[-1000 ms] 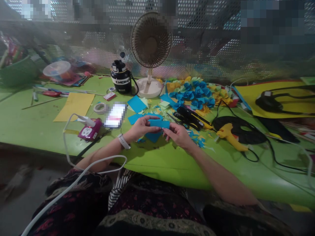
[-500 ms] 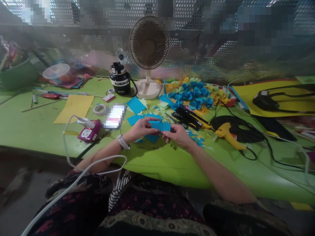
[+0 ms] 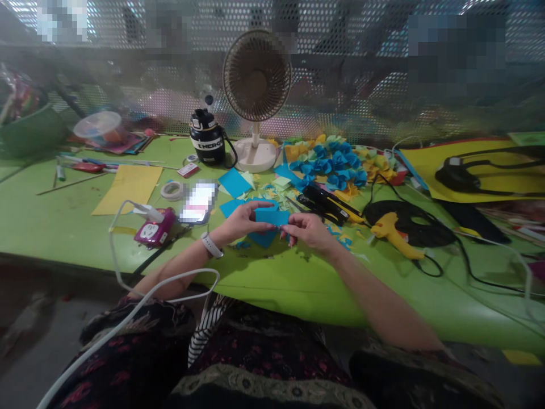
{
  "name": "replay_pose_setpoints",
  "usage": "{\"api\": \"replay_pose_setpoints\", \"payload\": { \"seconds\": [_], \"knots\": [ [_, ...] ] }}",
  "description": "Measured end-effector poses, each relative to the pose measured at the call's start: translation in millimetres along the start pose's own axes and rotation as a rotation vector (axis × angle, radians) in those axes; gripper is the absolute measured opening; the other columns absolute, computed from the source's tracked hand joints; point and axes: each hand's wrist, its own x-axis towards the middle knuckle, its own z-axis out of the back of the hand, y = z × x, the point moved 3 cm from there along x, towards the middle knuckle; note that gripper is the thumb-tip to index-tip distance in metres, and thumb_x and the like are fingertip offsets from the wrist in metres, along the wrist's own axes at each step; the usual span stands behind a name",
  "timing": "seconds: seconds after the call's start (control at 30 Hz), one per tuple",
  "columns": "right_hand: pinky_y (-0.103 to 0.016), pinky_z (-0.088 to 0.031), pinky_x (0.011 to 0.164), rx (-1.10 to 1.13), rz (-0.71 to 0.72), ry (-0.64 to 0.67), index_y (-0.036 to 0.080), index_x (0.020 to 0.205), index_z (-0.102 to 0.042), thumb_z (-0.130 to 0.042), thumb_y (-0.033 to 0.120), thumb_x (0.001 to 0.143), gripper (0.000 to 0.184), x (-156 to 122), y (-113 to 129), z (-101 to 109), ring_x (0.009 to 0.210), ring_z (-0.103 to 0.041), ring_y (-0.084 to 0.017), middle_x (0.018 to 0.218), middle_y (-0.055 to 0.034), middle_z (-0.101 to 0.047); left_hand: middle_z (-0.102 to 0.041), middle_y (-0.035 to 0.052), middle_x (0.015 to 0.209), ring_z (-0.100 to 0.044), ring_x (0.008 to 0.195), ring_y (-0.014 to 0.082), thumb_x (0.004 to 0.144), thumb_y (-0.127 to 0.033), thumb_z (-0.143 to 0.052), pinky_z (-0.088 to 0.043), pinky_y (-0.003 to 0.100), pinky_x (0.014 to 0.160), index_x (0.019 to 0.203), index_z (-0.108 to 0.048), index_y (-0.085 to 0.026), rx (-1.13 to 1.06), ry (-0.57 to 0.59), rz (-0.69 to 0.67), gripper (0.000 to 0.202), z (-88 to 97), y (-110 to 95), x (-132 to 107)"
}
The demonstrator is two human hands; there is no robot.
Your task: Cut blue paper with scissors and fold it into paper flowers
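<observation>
Both hands hold one folded piece of blue paper (image 3: 271, 216) just above the green table (image 3: 298, 284). My left hand (image 3: 242, 222), with a white watch on its wrist, pinches the paper's left end. Gripping the right end, my right hand (image 3: 307, 230) has its fingers closed on it. Under the hands lies another blue paper piece (image 3: 263, 237), and small blue scraps (image 3: 343, 241) are scattered to the right.
Beyond the hands are a phone (image 3: 198, 201), a pink power adapter (image 3: 150, 232) with a white cable, a tape roll (image 3: 172, 190), a black stapler (image 3: 326, 203), a yellow glue gun (image 3: 389, 233), paper flowers (image 3: 336, 162), a fan (image 3: 256, 96) and a black jug (image 3: 207, 142).
The blue paper is a little narrower between my hands, and my right hand has shifted slightly left. The camera view has drifted a little.
</observation>
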Motion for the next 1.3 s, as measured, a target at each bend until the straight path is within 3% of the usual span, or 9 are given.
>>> {"api": "replay_pose_setpoints", "payload": {
  "seconds": [0.47,0.67,0.77,0.8,0.87,1.0,1.1,1.2,1.3],
  "knots": [
    [-0.021,-0.045,0.04,0.04,0.03,-0.041,0.015,0.07,-0.068,-0.076,0.042,0.071,0.028,0,8,11,0.039,-0.054,-0.008,0.068,-0.0054,-0.074,-0.075,0.0047,0.074,-0.075,0.073,0.0189,0.068,-0.023,-0.087,-0.06,0.028,0.069,0.131,-0.053,-0.01,-0.157,-0.038,0.023,0.072,13.7,-13,2],
    [-0.021,-0.044,0.037,0.219,0.033,-0.242,0.016,0.065,-0.067,-0.082,0.043,0.061,0.031,1,8,18,0.035,-0.052,-0.008,0.061,-0.0031,-0.072,-0.077,0.0081,0.083,-0.075,0.079,0.0194,0.068,-0.027,-0.087,-0.059,0.029,0.075,0.121,-0.059,-0.011,-0.24,-0.244,-0.067,0.062,30.3,-18,5],
    [-0.021,-0.045,0.038,0.305,0.001,-0.296,0.017,0.069,-0.069,-0.083,0.044,0.059,0.032,0,2,9,0.036,-0.053,-0.008,0.063,-0.0022,-0.073,-0.077,0.0095,0.093,-0.075,0.087,0.0191,0.073,-0.031,-0.084,-0.059,0.03,0.078,0.115,-0.063,-0.013,-0.33,-0.231,-0.051,0.05,19.4,-11,6],
    [-0.021,-0.046,0.039,0.308,-0.014,-0.283,0.017,0.071,-0.069,-0.082,0.045,0.06,0.032,0,-1,3,0.038,-0.055,-0.009,0.064,-0.0023,-0.074,-0.077,0.0104,0.097,-0.075,0.091,0.0197,0.075,-0.035,-0.082,-0.06,0.03,0.08,0.111,-0.065,-0.013,-0.373,-0.164,-0.031,0.045,12.1,-8,7],
    [-0.022,-0.049,0.043,0.278,-0.039,-0.228,0.017,0.074,-0.07,-0.081,0.046,0.063,0.032,-3,-5,-10,0.041,-0.057,-0.01,0.069,-0.0035,-0.075,-0.076,0.0069,0.088,-0.074,0.084,0.0181,0.072,-0.038,-0.083,-0.06,0.03,0.08,0.096,-0.068,-0.013,-0.464,-0.142,-0.011,0.037,1.4,-2,8],
    [-0.027,-0.055,0.05,0.105,-0.029,-0.068,0.017,0.084,-0.073,-0.074,0.048,0.073,0.033,-9,-6,-21,0.047,-0.062,-0.012,0.075,-0.0057,-0.076,-0.066,-0.002,0.06,-0.067,0.06,0.0107,0.07,-0.034,-0.085,-0.06,0.027,0.07,0.075,-0.064,-0.012,-0.488,-0.212,0.033,0.031,-0.7,2,7],
    [-0.032,-0.058,0.059,-0.104,0.113,-0.104,0.017,0.098,-0.073,-0.068,0.042,0.079,0.033,-11,-1,-11,0.058,-0.067,-0.016,0.079,-0.0067,-0.074,-0.065,-0.0019,0.058,-0.066,0.057,0.0104,0.072,-0.029,-0.084,-0.06,0.025,0.066,0.076,-0.064,-0.012,-0.479,-0.205,0.101,0.027,6.7,-1,7],
    [-0.038,-0.06,0.073,-0.37,0.416,-0.269,0.021,0.121,-0.068,-0.067,0.032,0.081,0.042,-12,7,3,0.087,-0.069,-0.022,0.107,-0.0109,-0.071,-0.069,0.0022,0.062,-0.067,0.054,0.0115,0.075,-0.027,-0.082,-0.059,0.022,0.06,0.077,-0.064,-0.011,-0.419,-0.089,0.212,0.024,7.3,-1,6],
    [-0.042,-0.057,0.087,-0.608,0.668,-0.214,0.028,0.116,-0.072,-0.062,0.027,0.087,0.03,-13,9,3,0.111,-0.063,-0.025,0.125,-0.0097,-0.064,-0.071,0.0038,0.066,-0.068,0.055,0.0113,0.077,-0.026,-0.081,-0.058,0.022,0.057,0.08,-0.065,-0.01,-0.396,-0.016,0.254,0.023,2.3,0,5]
  ]
}}
